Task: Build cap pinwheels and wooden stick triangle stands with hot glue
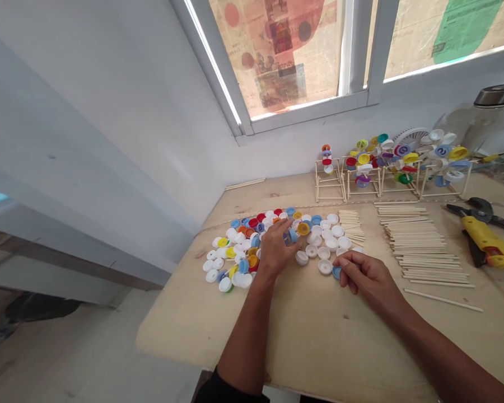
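Observation:
Plastic bottle caps in white, blue, yellow, red and orange lie in a loose spread on the wooden table point(185, 319). Over the spread, my left hand point(277, 246) has its thumb and fingers closed around a tilted blue bottle cap point(293, 235). My right hand point(363, 277) pinches at another blue bottle cap point(336, 272), partly hidden by the fingertips, at the near right of the spread. Touching distance from it is a white cap point(325, 267) lying open side up. A yellow cap point(303, 228) sits just right of my left hand.
Thin wooden sticks point(420, 240) lie in rows on the right, with shorter sticks point(351, 226) beside them. A yellow glue gun point(491, 243) and black-handled pliers point(483, 210) are at far right. Stick frames with cap wheels point(363, 168) stand along the back near a glass jar point(487, 123).

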The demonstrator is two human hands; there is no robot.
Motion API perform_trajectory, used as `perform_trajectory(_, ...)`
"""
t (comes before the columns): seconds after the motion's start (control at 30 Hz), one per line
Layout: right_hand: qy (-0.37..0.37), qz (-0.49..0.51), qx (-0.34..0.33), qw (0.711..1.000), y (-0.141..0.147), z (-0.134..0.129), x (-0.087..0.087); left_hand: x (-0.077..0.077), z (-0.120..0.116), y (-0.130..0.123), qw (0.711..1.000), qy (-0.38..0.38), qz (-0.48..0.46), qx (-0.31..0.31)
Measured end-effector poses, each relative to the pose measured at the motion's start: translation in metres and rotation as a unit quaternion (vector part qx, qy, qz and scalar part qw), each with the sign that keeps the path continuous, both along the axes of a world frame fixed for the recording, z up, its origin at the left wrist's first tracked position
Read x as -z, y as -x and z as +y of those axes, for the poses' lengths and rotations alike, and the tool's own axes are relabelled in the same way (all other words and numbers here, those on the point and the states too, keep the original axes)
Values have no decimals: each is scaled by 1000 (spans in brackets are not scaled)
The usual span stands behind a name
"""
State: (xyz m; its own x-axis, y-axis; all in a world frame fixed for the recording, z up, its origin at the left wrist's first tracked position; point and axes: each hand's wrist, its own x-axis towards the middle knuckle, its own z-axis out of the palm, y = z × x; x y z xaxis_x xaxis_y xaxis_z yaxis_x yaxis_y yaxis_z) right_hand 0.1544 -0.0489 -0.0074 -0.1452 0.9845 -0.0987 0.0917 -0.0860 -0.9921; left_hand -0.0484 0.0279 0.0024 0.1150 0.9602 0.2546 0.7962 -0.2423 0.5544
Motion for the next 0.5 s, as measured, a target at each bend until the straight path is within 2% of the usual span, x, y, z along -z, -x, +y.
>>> perform_trajectory(0.5,-2,0,3,1000,0,0,0,-5,-2,7,999,19,11,38)
